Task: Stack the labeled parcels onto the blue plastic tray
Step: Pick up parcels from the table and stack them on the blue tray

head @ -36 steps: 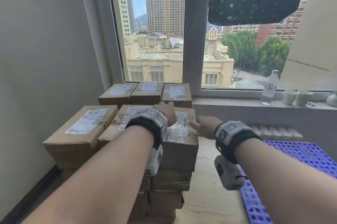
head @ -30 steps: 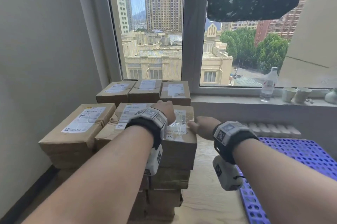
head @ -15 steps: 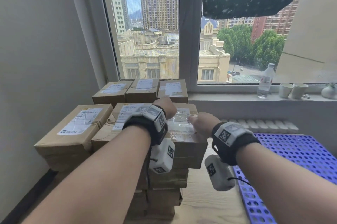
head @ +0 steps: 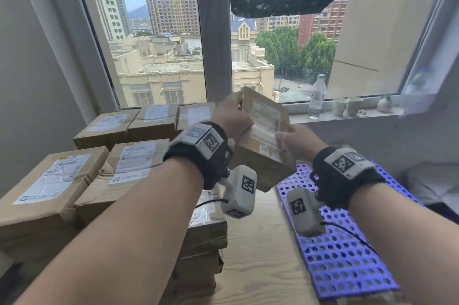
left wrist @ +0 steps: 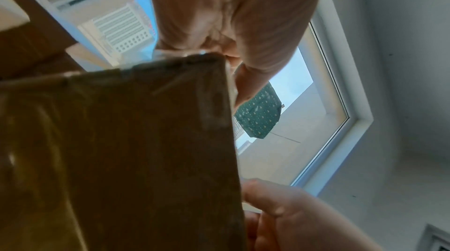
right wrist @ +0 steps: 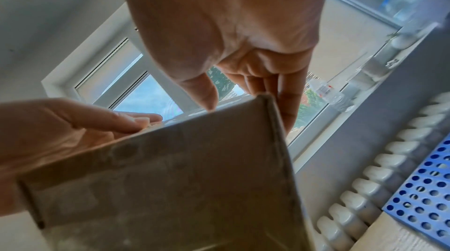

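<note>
Head view: both hands (head: pixel 233 118) (head: pixel 296 141) grip label-blurred parcel (head: pixel 260 141).

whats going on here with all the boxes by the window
A person is moving labeled parcels from the stacks by the window. Left hand and right hand hold one tilted cardboard parcel in the air, above the edge of the blue tray, which has no parcels on its visible part.

Right hand (right wrist: pixel 231 29) and left hand (right wrist: pixel 56 132) hold a tilted parcel (right wrist: pixel 170 184) beside the blue tray (right wrist: pixel 423 193).
</note>
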`<action>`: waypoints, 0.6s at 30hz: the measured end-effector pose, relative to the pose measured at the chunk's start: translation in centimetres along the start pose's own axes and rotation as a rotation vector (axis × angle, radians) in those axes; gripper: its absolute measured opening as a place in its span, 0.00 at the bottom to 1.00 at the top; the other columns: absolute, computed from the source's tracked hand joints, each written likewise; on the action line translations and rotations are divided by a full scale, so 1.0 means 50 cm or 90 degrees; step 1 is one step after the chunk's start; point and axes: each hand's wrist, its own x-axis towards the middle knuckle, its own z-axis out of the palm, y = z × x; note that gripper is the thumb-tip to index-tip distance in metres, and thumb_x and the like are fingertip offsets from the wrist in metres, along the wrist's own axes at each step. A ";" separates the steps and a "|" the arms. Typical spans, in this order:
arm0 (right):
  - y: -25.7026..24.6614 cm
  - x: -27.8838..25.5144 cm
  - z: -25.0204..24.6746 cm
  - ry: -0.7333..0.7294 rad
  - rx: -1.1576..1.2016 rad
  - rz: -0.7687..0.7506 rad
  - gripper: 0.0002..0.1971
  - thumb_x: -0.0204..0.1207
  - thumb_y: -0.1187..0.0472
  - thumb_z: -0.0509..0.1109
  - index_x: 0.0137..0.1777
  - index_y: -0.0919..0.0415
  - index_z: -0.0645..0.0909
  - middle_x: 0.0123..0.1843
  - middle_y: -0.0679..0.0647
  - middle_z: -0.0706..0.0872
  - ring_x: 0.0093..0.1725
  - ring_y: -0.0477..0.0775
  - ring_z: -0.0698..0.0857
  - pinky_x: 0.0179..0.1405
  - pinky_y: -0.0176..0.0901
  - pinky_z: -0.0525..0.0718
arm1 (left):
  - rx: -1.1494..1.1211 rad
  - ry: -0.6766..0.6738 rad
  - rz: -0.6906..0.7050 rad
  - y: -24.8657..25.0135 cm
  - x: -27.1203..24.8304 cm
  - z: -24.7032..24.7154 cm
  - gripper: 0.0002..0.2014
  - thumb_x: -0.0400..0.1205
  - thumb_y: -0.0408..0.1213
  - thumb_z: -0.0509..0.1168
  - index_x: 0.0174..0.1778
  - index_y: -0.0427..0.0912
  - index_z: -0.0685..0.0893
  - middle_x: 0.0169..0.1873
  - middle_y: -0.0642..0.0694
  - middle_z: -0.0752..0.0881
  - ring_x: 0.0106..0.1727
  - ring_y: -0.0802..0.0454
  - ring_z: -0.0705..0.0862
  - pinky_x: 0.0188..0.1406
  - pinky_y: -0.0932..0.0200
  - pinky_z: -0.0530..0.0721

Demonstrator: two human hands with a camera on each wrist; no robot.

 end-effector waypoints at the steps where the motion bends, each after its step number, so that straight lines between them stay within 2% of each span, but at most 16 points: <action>1: 0.010 -0.003 -0.010 0.013 0.016 0.005 0.05 0.82 0.65 0.64 0.49 0.59 0.81 0.50 0.58 0.85 0.48 0.56 0.82 0.44 0.40 0.76 | -0.004 -0.015 0.017 0.003 0.008 0.015 0.31 0.74 0.24 0.65 0.75 0.45 0.75 0.62 0.44 0.85 0.60 0.43 0.85 0.60 0.41 0.87; 3: 0.032 -0.008 -0.028 0.037 0.037 0.018 0.08 0.82 0.65 0.63 0.56 0.61 0.83 0.55 0.58 0.85 0.54 0.58 0.83 0.52 0.42 0.77 | 0.002 -0.036 0.051 0.015 0.015 0.048 0.32 0.74 0.25 0.66 0.77 0.46 0.74 0.60 0.46 0.86 0.59 0.45 0.85 0.59 0.43 0.87; 5: 0.059 -0.007 -0.048 0.070 0.050 0.031 0.10 0.81 0.64 0.64 0.59 0.60 0.82 0.59 0.59 0.86 0.59 0.60 0.83 0.61 0.46 0.79 | -0.015 -0.035 0.059 0.016 0.027 0.087 0.32 0.76 0.25 0.68 0.78 0.46 0.72 0.58 0.48 0.84 0.58 0.47 0.84 0.57 0.48 0.88; 7: 0.088 -0.002 -0.067 0.102 0.074 0.044 0.12 0.78 0.64 0.66 0.61 0.58 0.81 0.62 0.60 0.86 0.62 0.62 0.84 0.67 0.53 0.79 | -0.064 -0.026 0.048 0.010 0.042 0.128 0.35 0.75 0.27 0.71 0.79 0.46 0.70 0.62 0.46 0.82 0.62 0.46 0.83 0.60 0.48 0.86; 9: 0.118 0.010 -0.086 0.124 0.095 0.053 0.18 0.71 0.60 0.68 0.62 0.57 0.79 0.60 0.58 0.87 0.62 0.62 0.84 0.67 0.56 0.80 | -0.119 -0.027 0.030 0.006 0.053 0.169 0.34 0.74 0.28 0.73 0.76 0.45 0.71 0.63 0.44 0.83 0.63 0.44 0.84 0.63 0.44 0.85; 11: 0.152 0.028 -0.107 0.128 0.111 0.051 0.24 0.62 0.57 0.66 0.62 0.57 0.78 0.58 0.57 0.87 0.60 0.61 0.85 0.64 0.56 0.82 | -0.152 -0.038 0.011 0.005 0.069 0.211 0.30 0.76 0.27 0.72 0.74 0.44 0.72 0.58 0.44 0.85 0.60 0.45 0.85 0.61 0.46 0.86; 14: 0.216 0.058 -0.144 0.113 0.103 0.043 0.22 0.65 0.63 0.69 0.62 0.56 0.78 0.56 0.54 0.87 0.57 0.57 0.85 0.62 0.52 0.83 | -0.198 -0.031 -0.028 0.002 0.094 0.287 0.35 0.75 0.27 0.74 0.79 0.42 0.70 0.61 0.41 0.84 0.61 0.45 0.84 0.63 0.47 0.85; 16: 0.268 0.084 -0.169 0.094 0.097 0.040 0.21 0.68 0.67 0.71 0.62 0.55 0.79 0.54 0.52 0.87 0.56 0.54 0.86 0.60 0.48 0.83 | -0.217 -0.013 -0.056 -0.007 0.118 0.348 0.42 0.69 0.34 0.77 0.80 0.43 0.69 0.66 0.40 0.83 0.64 0.44 0.83 0.67 0.44 0.83; 18: 0.327 0.118 -0.190 0.068 0.086 0.034 0.21 0.70 0.69 0.71 0.63 0.55 0.79 0.54 0.50 0.87 0.55 0.52 0.85 0.54 0.42 0.81 | -0.232 0.003 -0.084 -0.030 0.154 0.415 0.46 0.61 0.39 0.74 0.80 0.44 0.69 0.66 0.40 0.83 0.65 0.43 0.83 0.66 0.42 0.83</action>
